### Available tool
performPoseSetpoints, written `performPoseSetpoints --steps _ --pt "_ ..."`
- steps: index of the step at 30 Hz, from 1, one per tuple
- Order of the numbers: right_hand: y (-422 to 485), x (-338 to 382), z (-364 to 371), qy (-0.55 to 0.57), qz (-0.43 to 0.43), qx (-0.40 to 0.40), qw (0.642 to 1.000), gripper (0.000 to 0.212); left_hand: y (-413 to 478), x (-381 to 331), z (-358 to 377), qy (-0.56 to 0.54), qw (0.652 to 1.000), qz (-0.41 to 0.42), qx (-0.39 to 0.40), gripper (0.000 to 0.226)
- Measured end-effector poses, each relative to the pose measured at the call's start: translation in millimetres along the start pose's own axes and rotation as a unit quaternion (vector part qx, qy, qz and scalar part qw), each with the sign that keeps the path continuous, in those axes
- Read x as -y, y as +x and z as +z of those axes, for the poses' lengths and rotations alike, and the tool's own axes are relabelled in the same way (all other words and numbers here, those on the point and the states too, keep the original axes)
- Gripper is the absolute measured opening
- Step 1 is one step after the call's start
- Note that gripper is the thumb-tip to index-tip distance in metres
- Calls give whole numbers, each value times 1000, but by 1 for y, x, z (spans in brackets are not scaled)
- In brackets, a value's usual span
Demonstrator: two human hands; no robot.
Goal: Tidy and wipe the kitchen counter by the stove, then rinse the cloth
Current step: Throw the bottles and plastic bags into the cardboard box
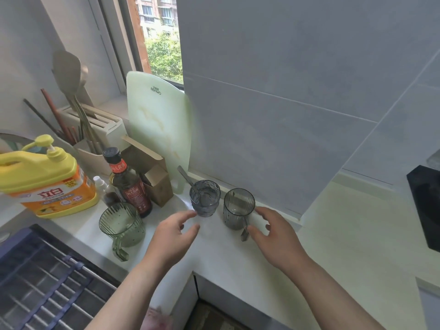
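Tumbler (204, 198), grey mug (238, 208) looked light, stiff, slick, breakable. Left hand (175, 231) fingers (187, 215) spread, empty, beside tumbler; right hand (273, 231) likewise, by mug handle (245, 233). Best hold judged: handle for mug, side wall for tumbler.

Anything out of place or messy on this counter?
A spoon stands in the smeared middle glass, and the cardboard box beside the sauce bottle has its flap open. No spill or breakage shows.

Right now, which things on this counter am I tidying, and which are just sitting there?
Job in hand: glass with spoon, grey mug, green mug, with the left hand and right hand close to the first two.
Lying about: detergent jug, sauce bottle, cutting board, cardboard box, utensil holder.
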State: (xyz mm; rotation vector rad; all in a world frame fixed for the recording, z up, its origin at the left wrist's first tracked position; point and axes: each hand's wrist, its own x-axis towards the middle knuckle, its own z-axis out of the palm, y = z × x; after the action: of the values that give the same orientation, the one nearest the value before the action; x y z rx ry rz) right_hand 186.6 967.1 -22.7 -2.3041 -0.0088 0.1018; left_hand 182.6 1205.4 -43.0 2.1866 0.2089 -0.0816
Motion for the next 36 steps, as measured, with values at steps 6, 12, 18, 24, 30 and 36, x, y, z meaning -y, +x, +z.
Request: performPoseSetpoints --steps 6,12,18,24,30,36 --pt "-32 9 -25 35 49 -28 998 30 -17 -20 -11 -30 999 30 6 34" --pt "-78 10 -64 78 53 -58 994 26 -60 -50 0 -36 997 65 27 34" --pt "-149 -9 -125 70 61 -75 993 36 -122 -107 19 118 979 152 61 47" --pt "-238 -49 -205 5 44 -117 992 41 -194 -178 54 139 965 213 70 46" --pt "-346 -105 -283 -2 82 -166 983 45 -274 -237 118 123 955 254 93 41" --pt "-443 -165 -356 -37 143 -221 964 44 -326 -301 203 214 895 365 140 48"
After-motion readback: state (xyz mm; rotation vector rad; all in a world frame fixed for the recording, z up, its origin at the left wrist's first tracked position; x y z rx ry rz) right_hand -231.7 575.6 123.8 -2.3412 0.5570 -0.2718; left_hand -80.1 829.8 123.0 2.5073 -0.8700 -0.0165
